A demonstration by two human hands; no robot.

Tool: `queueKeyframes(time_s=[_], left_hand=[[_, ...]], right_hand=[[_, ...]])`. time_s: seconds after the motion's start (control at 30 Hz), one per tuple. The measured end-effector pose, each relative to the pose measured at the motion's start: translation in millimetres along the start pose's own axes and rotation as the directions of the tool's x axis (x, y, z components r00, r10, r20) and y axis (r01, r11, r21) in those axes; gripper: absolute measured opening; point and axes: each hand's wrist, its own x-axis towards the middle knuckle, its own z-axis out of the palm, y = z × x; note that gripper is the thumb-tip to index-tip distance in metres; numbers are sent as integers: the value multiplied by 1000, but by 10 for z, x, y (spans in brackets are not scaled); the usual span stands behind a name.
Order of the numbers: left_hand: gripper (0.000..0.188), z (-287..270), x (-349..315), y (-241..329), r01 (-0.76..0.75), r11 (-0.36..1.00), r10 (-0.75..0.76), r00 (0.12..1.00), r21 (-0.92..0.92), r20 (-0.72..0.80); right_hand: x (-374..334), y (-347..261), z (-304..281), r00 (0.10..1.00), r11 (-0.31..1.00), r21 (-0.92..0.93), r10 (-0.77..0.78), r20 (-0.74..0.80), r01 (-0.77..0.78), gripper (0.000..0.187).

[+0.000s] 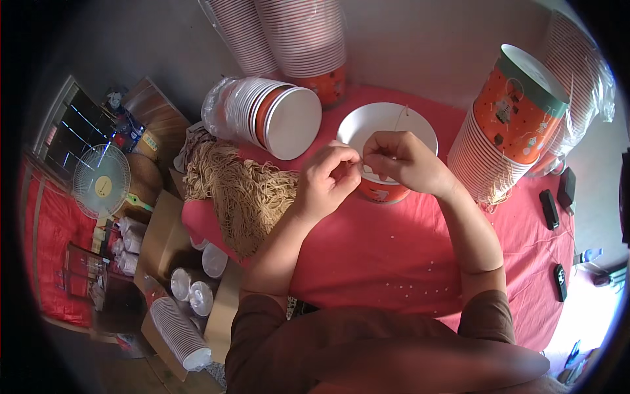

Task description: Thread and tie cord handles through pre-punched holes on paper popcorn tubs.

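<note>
A paper bucket (354, 121), white inside and orange outside, stands on the red-covered table in front of me. Over its near rim, my left hand (326, 180) and my right hand (408, 164) meet with pinched fingertips. Between them is a thin tan string, mostly hidden by the fingers. A strand of string (405, 113) also shows at the bucket's far rim. To the left of my left hand, a big loose bundle of tan strings (246, 190) hangs over the table edge.
A tall stack of orange buckets (518, 108) stands at right, with wrapped stacks (298, 36) behind. Another wrapped stack (289, 121) lies sideways at left. Small white bits and black devices (548, 209) lie on the tablecloth (367, 262). An open carton (164, 243) and a fan (102, 180) stand left.
</note>
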Motion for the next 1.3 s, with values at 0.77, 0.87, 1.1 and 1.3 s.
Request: queueKeyframes(time_s=[0.77, 0.87, 1.1, 1.3], left_hand=[[7, -42, -6, -24, 508, 555, -505, 835, -659, 218], [6, -48, 26, 17, 552, 490, -568, 789, -675, 234], [6, -71, 7, -5, 569, 295, -603, 734, -768, 312], [8, -97, 8, -17, 571, 194, -555, 734, -798, 390]], right_hand=[[47, -11, 172, 826, 767, -467, -550, -123, 440, 23], [20, 79, 241, 838, 789, -454, -526, -149, 414, 25], [21, 2, 251, 827, 768, -483, -543, -144, 420, 18], [31, 40, 217, 813, 738, -537, -562, -153, 409, 19]])
